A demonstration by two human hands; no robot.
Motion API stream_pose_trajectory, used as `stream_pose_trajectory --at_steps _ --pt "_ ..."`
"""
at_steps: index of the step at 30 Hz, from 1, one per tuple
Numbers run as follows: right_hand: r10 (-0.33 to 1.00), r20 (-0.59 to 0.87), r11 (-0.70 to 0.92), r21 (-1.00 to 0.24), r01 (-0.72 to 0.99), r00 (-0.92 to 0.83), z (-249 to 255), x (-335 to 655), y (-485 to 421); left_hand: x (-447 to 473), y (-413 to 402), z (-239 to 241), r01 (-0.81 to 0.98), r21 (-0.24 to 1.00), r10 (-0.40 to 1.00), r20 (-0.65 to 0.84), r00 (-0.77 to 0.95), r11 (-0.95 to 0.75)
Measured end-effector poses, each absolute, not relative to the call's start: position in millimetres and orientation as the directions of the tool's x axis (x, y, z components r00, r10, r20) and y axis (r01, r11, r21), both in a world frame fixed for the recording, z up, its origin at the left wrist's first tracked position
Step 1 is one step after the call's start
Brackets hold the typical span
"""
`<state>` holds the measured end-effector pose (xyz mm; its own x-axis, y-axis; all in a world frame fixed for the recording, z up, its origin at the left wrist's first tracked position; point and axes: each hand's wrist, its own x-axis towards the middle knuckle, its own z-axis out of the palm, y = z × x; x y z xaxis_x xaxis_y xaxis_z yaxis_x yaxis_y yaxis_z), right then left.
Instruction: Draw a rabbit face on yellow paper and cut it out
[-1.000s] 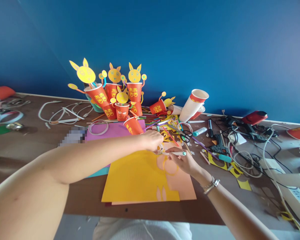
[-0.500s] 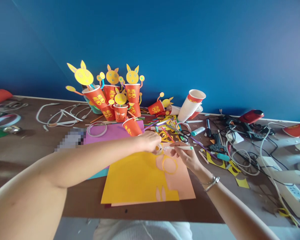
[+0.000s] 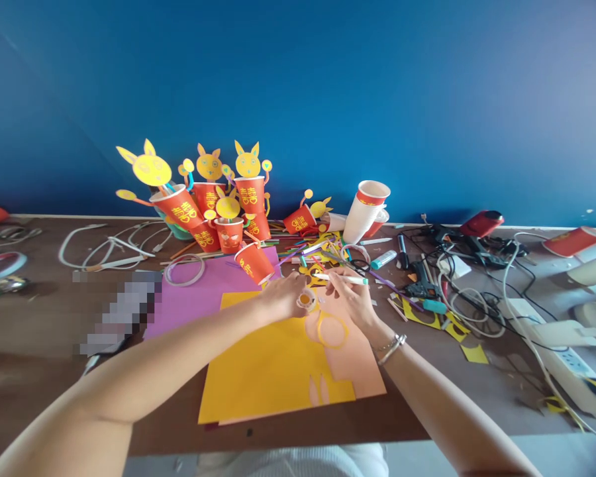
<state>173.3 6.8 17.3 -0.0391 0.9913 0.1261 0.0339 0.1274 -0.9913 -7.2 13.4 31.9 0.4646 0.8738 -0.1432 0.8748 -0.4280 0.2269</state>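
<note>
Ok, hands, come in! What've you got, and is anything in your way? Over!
Left hand holding small ring. Right hand gripping white marker. Tilted red cup just beyond left hand, perhaps in the way.

Holding a pen (image 3: 355, 280) in right hand (image 3: 350, 297), small ring (image 3: 306, 309) in left hand (image 3: 285, 295), over paper (image 3: 263, 364) near table's front edge (image 3: 169, 440).

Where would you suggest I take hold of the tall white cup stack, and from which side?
Probably around the middle of the white cup stack, from the near side: it is slender there, seems to lean right, and a red cup sits close on that side.
</note>
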Motion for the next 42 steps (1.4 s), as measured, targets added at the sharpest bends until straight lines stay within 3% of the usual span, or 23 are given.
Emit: stream_pose_trajectory --at_steps 11,16,19,22,26,33,42 --pt "0.987 0.145 0.144 -0.989 0.021 0.071 4.9 166.7 6.4 -8.6 -1.4 20.2 0.847 0.441 0.929 -0.074 0.364 -0.297" --pt "0.977 0.189 0.185 -0.982 0.040 0.096 1.2 170.0 5.0 -19.1 -9.4 30.1 0.788 0.492 0.927 0.136 0.350 -0.370" --pt "0.982 0.177 0.174 -0.984 0.043 0.064 4.3 169.6 2.7 -28.9 -19.1 32.4 0.759 0.507 0.913 0.234 0.335 -0.409" --pt "0.991 0.133 0.134 -0.990 0.040 -0.025 7.5 167.4 -1.1 -34.6 -31.0 26.0 0.778 0.508 0.929 0.177 0.326 -0.370" --pt "0.968 0.145 0.183 -0.966 0.183 -0.205 6.5 165.4 -6.0 -35.4 -42.4 10.8 0.767 0.527 0.927 0.132 0.351 -0.365" --pt "0.905 0.287 0.415 -0.760 0.500 -0.315 0.9 165.8 -3.7 -37.1 -36.5 -1.8 0.697 0.577 0.902 0.211 0.376 -0.425" --pt "0.891 0.326 0.453 -0.690 0.565 -0.316 -2.2 167.4 -1.0 -35.0 -33.0 -3.6 0.674 0.603 0.900 0.217 0.378 -0.428"
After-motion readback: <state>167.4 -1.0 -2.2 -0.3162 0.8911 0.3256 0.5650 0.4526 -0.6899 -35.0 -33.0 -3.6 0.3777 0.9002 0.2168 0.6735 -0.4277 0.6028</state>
